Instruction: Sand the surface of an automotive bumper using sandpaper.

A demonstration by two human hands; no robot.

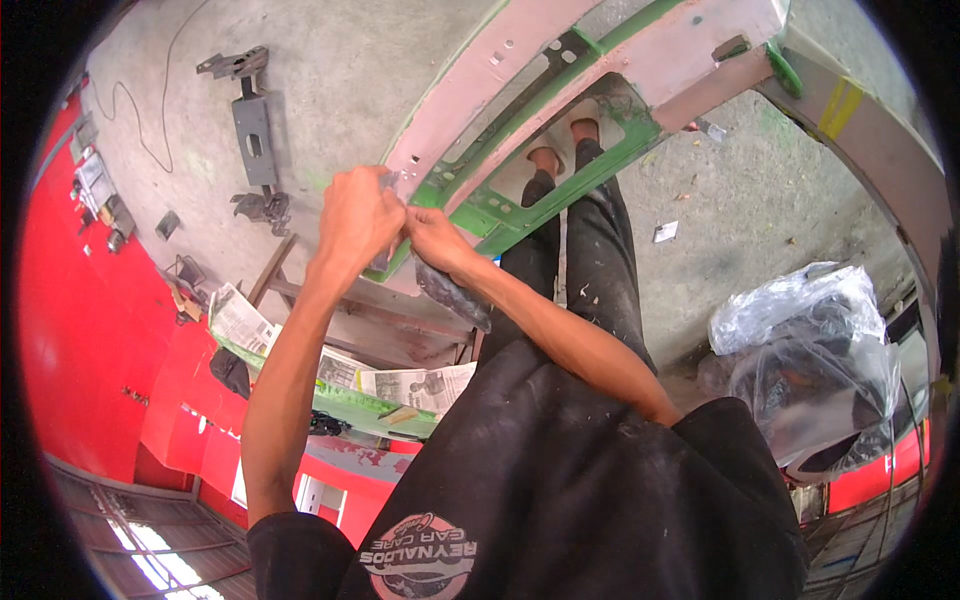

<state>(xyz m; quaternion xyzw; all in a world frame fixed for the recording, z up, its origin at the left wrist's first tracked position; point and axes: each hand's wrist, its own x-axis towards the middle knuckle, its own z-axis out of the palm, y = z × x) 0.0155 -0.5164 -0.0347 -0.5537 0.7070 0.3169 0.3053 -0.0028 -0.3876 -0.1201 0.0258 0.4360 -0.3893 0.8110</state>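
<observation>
A large car bumper (680,60), patched pink, green and white, spans the upper middle. Both my hands are at its lower left end. My left hand (358,218) is closed, fingers curled down against the bumper's edge; a bit of greyish, sheet-like material shows by its fingertips. Touching it on the right, my right hand (440,242) is closed too, its fingertips meeting the left hand's. Below the right hand and wrist hangs a dark grey, worn-looking flat piece (452,292); whether the hand holds it I cannot tell. What the fingers pinch is hidden.
A metal bracket (254,140) lies on the concrete floor at upper left. Newspaper (420,388) lines a green-edged part beside a wooden stand (370,312) at lower left. Clear plastic sheeting (800,315) covers something at right. A grey curved panel (880,135) arches at upper right.
</observation>
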